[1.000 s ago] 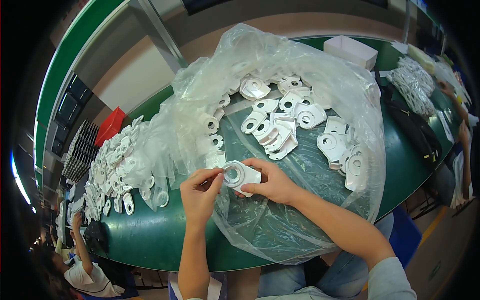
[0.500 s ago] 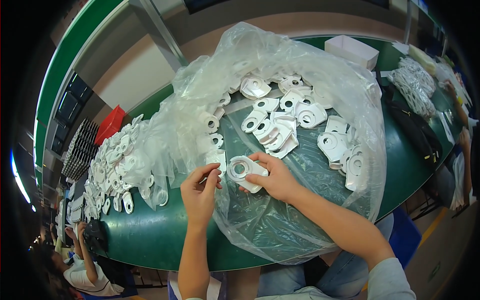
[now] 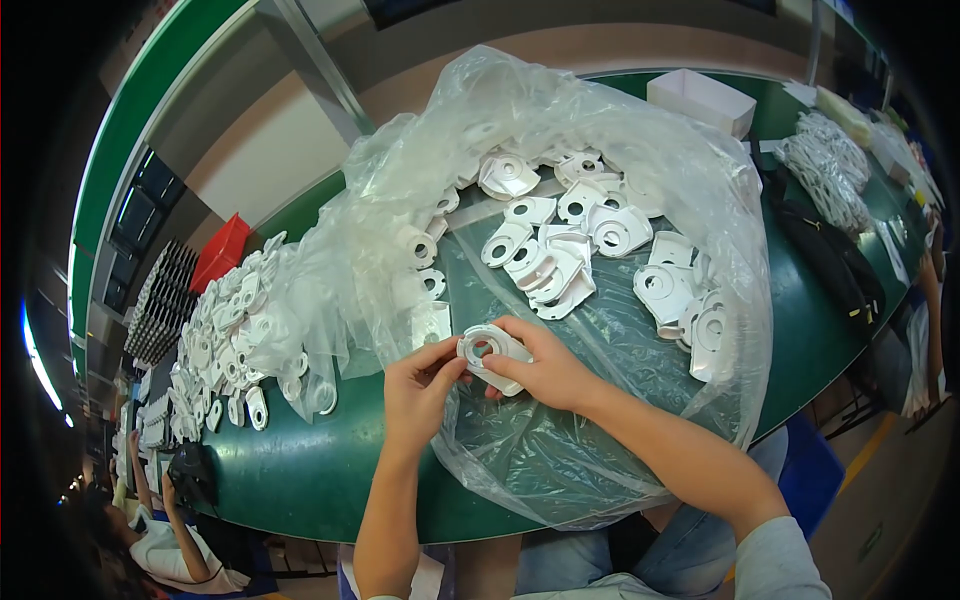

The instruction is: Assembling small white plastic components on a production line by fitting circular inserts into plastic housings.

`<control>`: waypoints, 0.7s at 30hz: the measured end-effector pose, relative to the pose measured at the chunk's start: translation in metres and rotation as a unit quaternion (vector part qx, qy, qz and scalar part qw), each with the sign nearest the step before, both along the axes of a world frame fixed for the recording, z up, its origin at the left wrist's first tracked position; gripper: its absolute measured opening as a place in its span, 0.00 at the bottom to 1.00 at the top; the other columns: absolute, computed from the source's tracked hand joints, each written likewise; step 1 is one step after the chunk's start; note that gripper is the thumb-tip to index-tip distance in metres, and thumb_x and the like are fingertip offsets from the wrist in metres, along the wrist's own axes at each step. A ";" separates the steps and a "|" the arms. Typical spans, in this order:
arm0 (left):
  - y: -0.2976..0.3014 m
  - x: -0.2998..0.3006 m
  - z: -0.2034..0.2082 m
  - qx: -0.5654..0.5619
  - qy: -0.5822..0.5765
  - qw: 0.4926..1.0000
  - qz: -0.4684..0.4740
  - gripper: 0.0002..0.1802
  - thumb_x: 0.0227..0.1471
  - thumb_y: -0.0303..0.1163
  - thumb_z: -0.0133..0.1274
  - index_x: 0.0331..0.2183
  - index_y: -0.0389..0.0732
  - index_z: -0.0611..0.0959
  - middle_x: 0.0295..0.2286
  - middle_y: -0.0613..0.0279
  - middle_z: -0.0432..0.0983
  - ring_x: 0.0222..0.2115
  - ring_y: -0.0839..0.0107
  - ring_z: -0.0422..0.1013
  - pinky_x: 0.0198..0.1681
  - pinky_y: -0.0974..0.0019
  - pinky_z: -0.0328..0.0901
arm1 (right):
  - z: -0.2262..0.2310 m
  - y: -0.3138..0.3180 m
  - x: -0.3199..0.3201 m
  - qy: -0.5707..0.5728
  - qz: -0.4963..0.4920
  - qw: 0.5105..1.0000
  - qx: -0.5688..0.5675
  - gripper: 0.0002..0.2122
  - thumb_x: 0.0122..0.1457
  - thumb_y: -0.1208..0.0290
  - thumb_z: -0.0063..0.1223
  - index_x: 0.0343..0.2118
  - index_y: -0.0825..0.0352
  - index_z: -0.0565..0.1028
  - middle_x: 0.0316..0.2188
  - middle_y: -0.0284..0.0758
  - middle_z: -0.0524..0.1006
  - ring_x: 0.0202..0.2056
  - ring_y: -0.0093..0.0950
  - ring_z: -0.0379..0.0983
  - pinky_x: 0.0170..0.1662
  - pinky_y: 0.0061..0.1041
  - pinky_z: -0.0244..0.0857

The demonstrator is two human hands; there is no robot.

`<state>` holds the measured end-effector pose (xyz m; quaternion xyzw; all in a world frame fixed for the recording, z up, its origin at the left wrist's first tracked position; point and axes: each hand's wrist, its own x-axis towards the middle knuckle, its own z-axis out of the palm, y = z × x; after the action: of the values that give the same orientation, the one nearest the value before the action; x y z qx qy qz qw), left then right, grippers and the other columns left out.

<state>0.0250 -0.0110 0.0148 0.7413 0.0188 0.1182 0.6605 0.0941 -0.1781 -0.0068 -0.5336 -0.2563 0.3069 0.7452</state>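
Note:
A white plastic housing part (image 3: 482,343) with a round ring-shaped hole at one end is held over the front of the clear plastic bag. Around its right side my right hand (image 3: 545,362) is closed, the thumb lying across its top near the hole. The fingertips of my left hand (image 3: 425,385) pinch at the part's left rim; whether something small is between them I cannot make out. Beyond my hands, similar white parts (image 3: 550,262) lie in a loose heap inside the opened clear bag (image 3: 550,470).
More small white parts (image 3: 235,330) are piled on the green table (image 3: 300,470) at the left, near a red bin (image 3: 220,250) and stacked trays (image 3: 160,305). A white box (image 3: 700,100), bundled white cords (image 3: 828,165) and a black bag (image 3: 820,255) lie rightward. Another person (image 3: 180,545) sits at far left.
My left hand has moved right and slightly down, and its fingertips now meet the part's rim. The right hand keeps hold of the part, which has tilted a little.

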 end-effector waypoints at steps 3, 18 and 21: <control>-0.001 -0.002 0.001 0.005 0.008 1.000 0.001 0.13 0.49 0.16 0.50 0.40 0.27 0.78 0.32 0.55 0.77 0.29 0.72 0.73 0.33 0.71 0.69 | -0.001 0.001 -0.001 -0.008 -0.009 1.000 0.002 0.10 0.58 0.71 0.48 0.40 0.69 0.69 0.30 0.34 0.74 0.25 0.20 0.73 0.27 0.18 0.68; -0.004 -0.005 0.014 0.155 -0.058 0.986 -0.005 0.13 0.47 0.16 0.52 0.38 0.31 0.80 0.32 0.61 0.75 0.32 0.77 0.70 0.35 0.76 0.64 | 0.000 0.000 -0.003 -0.079 -0.025 0.996 -0.031 0.10 0.61 0.68 0.45 0.37 0.71 0.74 0.28 0.32 0.75 0.28 0.18 0.72 0.28 0.19 0.69; -0.002 -0.005 0.015 0.157 -0.057 0.986 -0.008 0.12 0.46 0.15 0.52 0.37 0.31 0.81 0.31 0.60 0.75 0.31 0.77 0.70 0.34 0.77 0.64 | -0.002 0.001 -0.001 -0.090 -0.016 0.995 -0.031 0.11 0.61 0.68 0.46 0.38 0.71 0.74 0.30 0.32 0.74 0.31 0.18 0.71 0.30 0.19 0.70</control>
<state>0.0195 -0.0131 0.0297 0.8277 -0.0437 0.1567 0.5370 0.0927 -0.1775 -0.0089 -0.5860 -0.3039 0.2539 0.7070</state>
